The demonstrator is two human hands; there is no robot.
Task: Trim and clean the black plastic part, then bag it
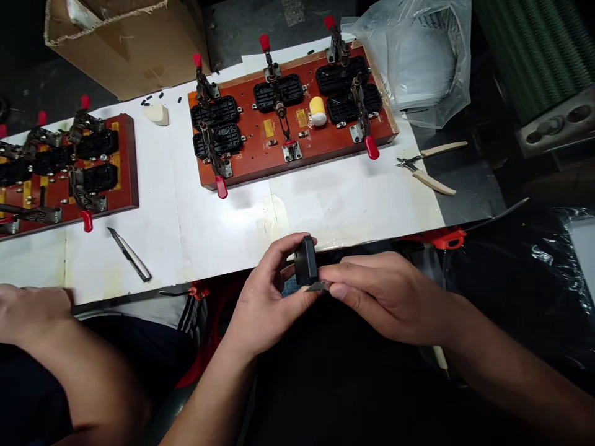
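Observation:
My left hand (264,297) is closed on a black plastic part (306,260), held up on edge just off the table's front edge. In my right hand (390,297) a small knife (318,287) is pinched between thumb and fingers. Its pointed metal blade lies along the lower end of the black part, close to my left thumb. The knife's handle is hidden inside my right hand. Beyond my hands stands a red-brown fixture board (260,155) with red-tipped toggle clamps pressing on several black plastic parts.
Side cutters (432,167) lie at the table's right end, beside a plastic bag (427,62). A second clamp fixture (125,186) and a utility knife (130,255) are at left, near a co-worker's arm (93,365). A cardboard box (134,56) stands behind; a yellow-white piece (318,111) rests on the board.

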